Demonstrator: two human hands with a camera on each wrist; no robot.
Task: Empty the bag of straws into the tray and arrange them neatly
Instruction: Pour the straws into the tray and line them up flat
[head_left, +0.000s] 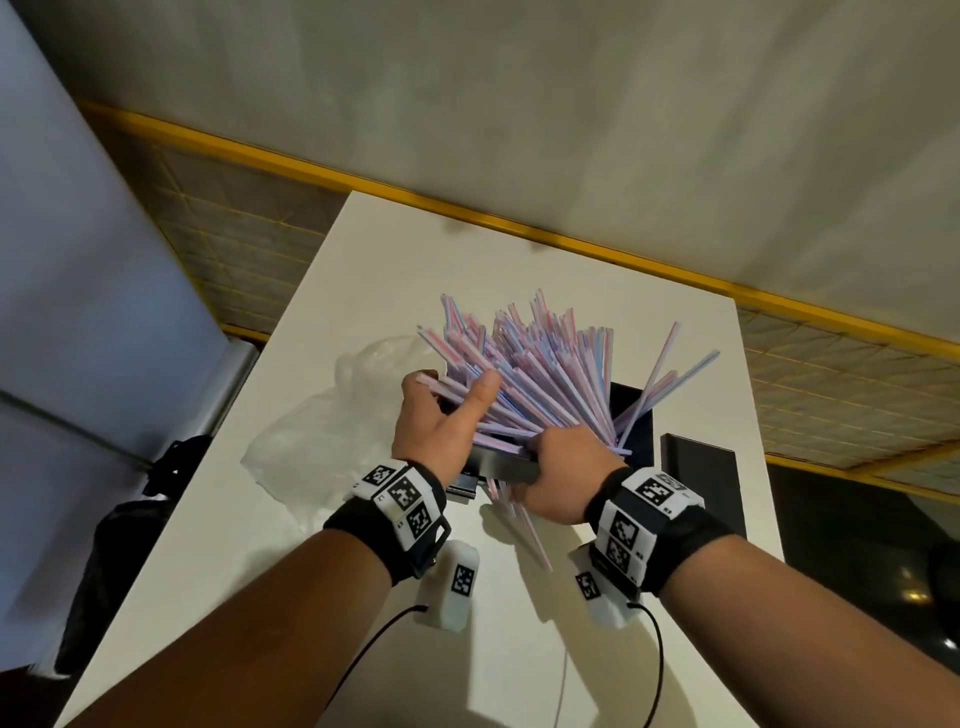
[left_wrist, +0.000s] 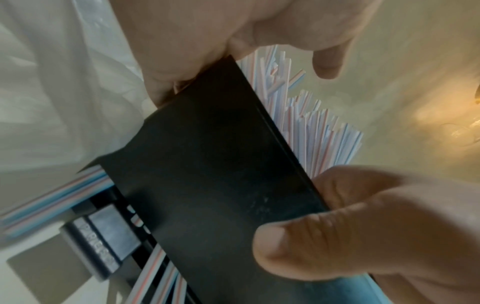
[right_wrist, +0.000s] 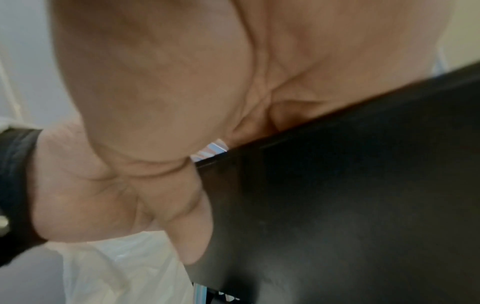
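Note:
I hold a black tray (head_left: 511, 467) tilted above the white table, and a thick bundle of pink-and-blue striped straws (head_left: 540, 374) fans up and away out of it. My left hand (head_left: 441, 421) grips the tray's left end, thumb laid across the straws. At the tray's near edge, my right hand (head_left: 563, 467) grips it with fingers curled over the rim. The left wrist view looks at the tray's dark underside (left_wrist: 221, 164), with straw ends (left_wrist: 311, 127) poking past it. In the right wrist view the tray (right_wrist: 337, 185) fills the right side. A few straws (head_left: 530, 525) lie loose under my right hand.
The emptied clear plastic bag (head_left: 322, 426) lies crumpled to the left of the tray. A flat black panel (head_left: 701, 488) sits near the table's right edge. A grey latch piece (left_wrist: 103, 246) shows below the tray. The table (head_left: 519, 649) ends close on both sides.

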